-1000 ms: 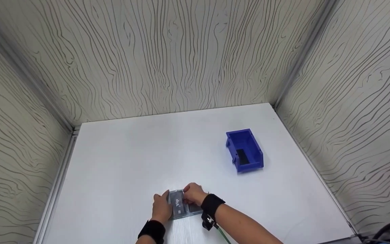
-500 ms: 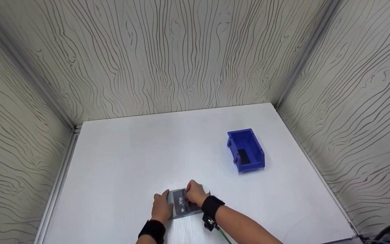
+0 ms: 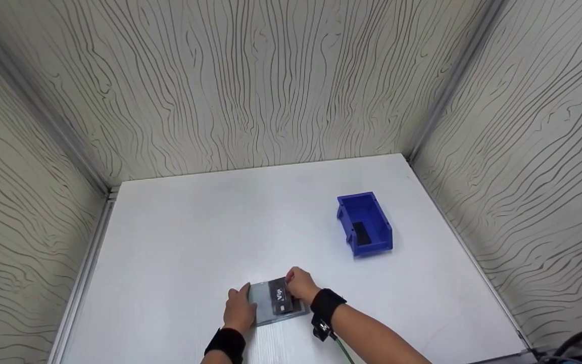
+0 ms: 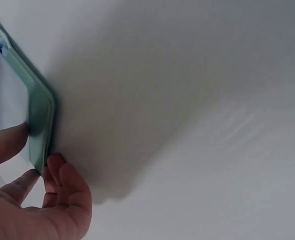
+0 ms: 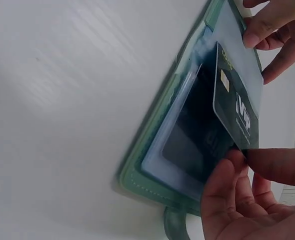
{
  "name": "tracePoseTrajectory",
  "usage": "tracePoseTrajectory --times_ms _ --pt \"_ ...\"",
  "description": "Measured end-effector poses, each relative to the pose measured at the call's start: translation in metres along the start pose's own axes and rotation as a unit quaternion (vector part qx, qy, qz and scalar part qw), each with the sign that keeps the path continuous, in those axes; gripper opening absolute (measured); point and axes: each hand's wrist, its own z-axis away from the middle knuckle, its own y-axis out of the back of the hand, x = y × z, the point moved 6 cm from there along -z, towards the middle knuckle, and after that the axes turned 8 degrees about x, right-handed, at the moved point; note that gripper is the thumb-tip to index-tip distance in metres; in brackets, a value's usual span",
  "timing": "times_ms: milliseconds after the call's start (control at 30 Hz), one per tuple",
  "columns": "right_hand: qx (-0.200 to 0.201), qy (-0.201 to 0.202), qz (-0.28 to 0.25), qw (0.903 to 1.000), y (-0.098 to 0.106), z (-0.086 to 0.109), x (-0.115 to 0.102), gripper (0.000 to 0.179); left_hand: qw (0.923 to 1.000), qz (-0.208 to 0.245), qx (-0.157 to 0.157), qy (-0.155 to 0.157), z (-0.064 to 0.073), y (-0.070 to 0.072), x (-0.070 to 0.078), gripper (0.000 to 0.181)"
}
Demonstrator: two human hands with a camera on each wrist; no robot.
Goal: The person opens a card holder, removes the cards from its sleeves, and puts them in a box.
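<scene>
Right wrist view gives us the closest look at the card (image 5: 237,102), dark and printed "VIP", tilted up over the clear pocket (image 5: 172,175) of the green holder (image 3: 262,303). That holder lies spread on the white surface (image 3: 195,237), near the person, and well apart from the blue bin (image 3: 372,248).

We judge the card light, thin and fairly stiff, with a slick face that could slide under a fingertip, so we favour holding it by its edges. We expect the holder to be soft and bendy, its plastic liable to cling; its firmer border looks the better place to steady it.

Our right hand (image 3: 301,284) pinches the card at one end between thumb and bent fingers, the forearm slanting in from the lower right. Our left hand (image 3: 239,309) grips the holder's opposite edge: the thumb presses on its upper face and the fingers bend in against the rim, with the forearm rising from below. We cannot tell how hard either hand squeezes.
</scene>
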Motion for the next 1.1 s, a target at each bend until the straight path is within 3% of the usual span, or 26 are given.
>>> tracePoseTrajectory --times_ms 133,267,367,433,567,700,767,867,933,967,1000,1100 --pt "0.005 -0.013 -0.012 0.9998 0.009 -0.002 0.002 0.012 1.0 -0.005 -0.001 -0.005 -0.001 0.0 0.001 0.053" --pt "0.023 -0.022 -0.023 0.9992 0.019 -0.003 0.002 0.012 0.9996 0.01 0.025 -0.004 -0.002 0.004 0.007 0.054" --pt "0.037 -0.022 -0.044 0.9981 0.025 -0.004 0.001 0.013 0.9973 0.055 0.048 -0.012 -0.004 0.005 0.019 0.041" --pt "0.041 -0.021 -0.066 0.9968 0.027 -0.004 -0.001 0.014 0.9936 0.105 0.036 -0.016 -0.004 0.002 0.029 0.028" --pt "0.033 -0.021 -0.101 0.9941 0.027 -0.001 -0.003 0.018 0.9739 0.222 -0.042 0.022 -0.002 -0.01 0.043 0.03" --pt "0.029 -0.011 -0.096 0.9949 0.028 0.001 -0.004 0.019 0.9525 0.286 -0.082 0.063 0.001 -0.017 0.05 0.03" --pt "0.035 0.022 -0.077 0.9962 0.031 0.003 -0.007 0.018 0.9477 0.3 -0.083 0.071 0.002 -0.018 0.051 0.028" --pt "0.048 0.108 -0.023 0.9927 0.035 0.009 -0.013 0.021 0.936 0.33 -0.086 0.087 0.002 -0.02 0.05 0.027" --pt "0.057 0.193 0.047 0.9785 0.037 0.016 -0.02 0.029 0.9302 0.344 -0.084 0.098 0.001 -0.021 0.049 0.028" --pt "0.06 0.242 0.086 0.9645 0.036 0.02 -0.024 0.033 0.9273 0.35 -0.082 0.103 0.001 -0.021 0.048 0.028" --pt "0.066 0.292 0.129 0.9454 0.036 0.025 -0.028 0.036 0.9256 0.354 -0.081 0.106 0.001 -0.021 0.048 0.028" --pt "0.094 0.426 0.231 0.8695 0.033 0.041 -0.036 0.041 0.9253 0.355 -0.079 0.107 0.0 -0.021 0.048 0.029"
